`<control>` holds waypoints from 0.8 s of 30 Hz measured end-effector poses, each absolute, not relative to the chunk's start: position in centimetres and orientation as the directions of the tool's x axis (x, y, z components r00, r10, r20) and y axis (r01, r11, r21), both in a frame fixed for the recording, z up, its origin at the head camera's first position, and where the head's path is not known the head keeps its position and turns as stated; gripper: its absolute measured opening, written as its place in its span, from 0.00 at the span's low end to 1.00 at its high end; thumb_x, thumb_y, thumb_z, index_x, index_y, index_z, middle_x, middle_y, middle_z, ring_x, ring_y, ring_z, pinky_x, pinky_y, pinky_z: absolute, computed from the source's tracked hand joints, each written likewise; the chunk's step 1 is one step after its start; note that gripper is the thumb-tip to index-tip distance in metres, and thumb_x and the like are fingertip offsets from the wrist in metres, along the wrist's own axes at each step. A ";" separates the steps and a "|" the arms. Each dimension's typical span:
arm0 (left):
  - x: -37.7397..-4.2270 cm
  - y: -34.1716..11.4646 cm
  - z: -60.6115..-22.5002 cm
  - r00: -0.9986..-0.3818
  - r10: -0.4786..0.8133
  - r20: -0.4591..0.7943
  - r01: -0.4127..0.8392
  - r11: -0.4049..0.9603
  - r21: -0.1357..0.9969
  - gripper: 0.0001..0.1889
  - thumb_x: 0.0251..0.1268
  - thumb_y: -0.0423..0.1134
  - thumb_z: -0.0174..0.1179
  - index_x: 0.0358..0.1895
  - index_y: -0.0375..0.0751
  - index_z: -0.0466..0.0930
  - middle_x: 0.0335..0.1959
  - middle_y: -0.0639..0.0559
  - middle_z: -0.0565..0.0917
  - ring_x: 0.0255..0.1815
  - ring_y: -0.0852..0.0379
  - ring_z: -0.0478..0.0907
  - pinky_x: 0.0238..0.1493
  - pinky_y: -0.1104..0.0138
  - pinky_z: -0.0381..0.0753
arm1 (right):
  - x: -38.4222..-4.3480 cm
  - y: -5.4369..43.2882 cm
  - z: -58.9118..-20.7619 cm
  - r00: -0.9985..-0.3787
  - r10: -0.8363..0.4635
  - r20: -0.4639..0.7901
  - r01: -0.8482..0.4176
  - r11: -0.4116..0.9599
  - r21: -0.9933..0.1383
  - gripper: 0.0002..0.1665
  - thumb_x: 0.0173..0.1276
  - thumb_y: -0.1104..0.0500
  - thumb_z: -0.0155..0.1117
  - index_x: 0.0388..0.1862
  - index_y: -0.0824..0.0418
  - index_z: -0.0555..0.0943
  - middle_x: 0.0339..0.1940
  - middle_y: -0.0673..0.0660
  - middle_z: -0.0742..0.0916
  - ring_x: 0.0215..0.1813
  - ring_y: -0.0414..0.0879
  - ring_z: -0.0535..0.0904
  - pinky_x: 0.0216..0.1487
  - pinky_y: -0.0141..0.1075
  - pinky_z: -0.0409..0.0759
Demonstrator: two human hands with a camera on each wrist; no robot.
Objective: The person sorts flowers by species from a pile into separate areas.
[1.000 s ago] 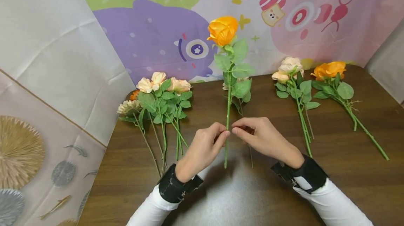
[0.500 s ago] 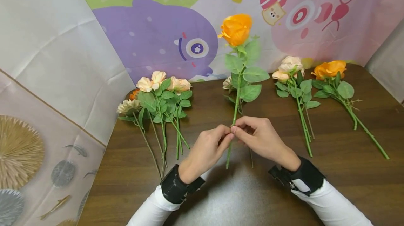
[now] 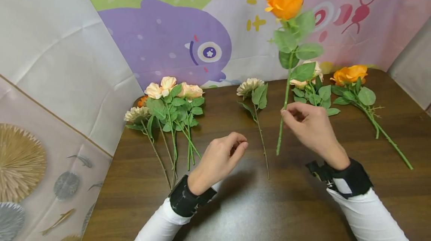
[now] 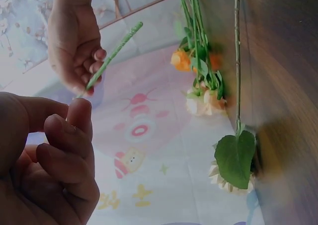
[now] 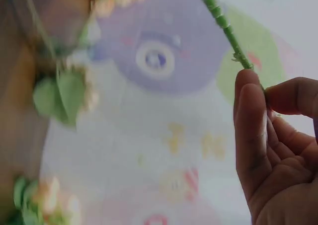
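My right hand (image 3: 313,132) pinches the lower stem of an orange rose (image 3: 286,0) between thumb and fingers. The rose stands nearly upright above the table, its leaves overlapping the pale flowers behind. In the right wrist view, the green stem (image 5: 221,24) runs up from the fingertips. My left hand (image 3: 220,156) hovers over the middle of the table, fingers loosely curled around nothing. Nearest to it lies a single cream flower (image 3: 250,87) with a thin brownish stem.
On the left of the brown table (image 3: 215,117) lie several peach roses (image 3: 168,85), a cream flower (image 3: 136,114) and a partly hidden orange bloom. To the right lie pale roses (image 3: 299,83) and orange roses (image 3: 350,74). A printed cloth (image 3: 182,35) hangs behind.
My left hand has let go of the rose stem. The right hand has taken it and carried the rose up and to the right, uncovering the cream flower behind it.
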State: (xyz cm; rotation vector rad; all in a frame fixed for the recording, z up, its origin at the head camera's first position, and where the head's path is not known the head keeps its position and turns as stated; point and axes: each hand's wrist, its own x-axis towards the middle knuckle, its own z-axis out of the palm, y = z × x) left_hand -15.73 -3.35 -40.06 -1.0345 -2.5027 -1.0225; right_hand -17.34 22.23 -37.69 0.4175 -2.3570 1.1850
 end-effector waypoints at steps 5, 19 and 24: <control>-15.7 -3.3 -40.1 -0.719 0.524 0.455 0.694 0.516 0.502 0.05 0.73 0.35 0.56 0.42 0.41 0.81 0.26 0.59 0.80 0.24 0.67 0.72 0.27 0.76 0.71 | -17.9 25.9 -36.9 -0.832 0.075 0.550 -0.362 0.679 -0.639 0.06 0.66 0.66 0.64 0.35 0.67 0.86 0.22 0.59 0.86 0.20 0.24 0.72 0.23 0.21 0.67; -15.9 -3.3 -40.3 -0.726 0.521 0.448 0.687 0.542 0.484 0.05 0.73 0.36 0.56 0.41 0.42 0.82 0.26 0.59 0.80 0.24 0.67 0.73 0.28 0.74 0.72 | -18.2 35.8 -37.1 -0.804 0.398 0.442 0.137 0.847 -0.513 0.15 0.65 0.63 0.49 0.30 0.71 0.81 0.24 0.70 0.81 0.20 0.49 0.72 0.22 0.33 0.59; -15.9 -3.2 -40.4 -0.728 0.520 0.446 0.685 0.545 0.484 0.05 0.73 0.36 0.56 0.41 0.43 0.82 0.26 0.59 0.79 0.24 0.67 0.73 0.28 0.74 0.72 | -18.2 39.4 -38.7 -0.795 0.463 0.392 0.254 0.840 -0.479 0.18 0.64 0.64 0.45 0.16 0.69 0.72 0.14 0.65 0.74 0.20 0.64 0.68 0.19 0.44 0.57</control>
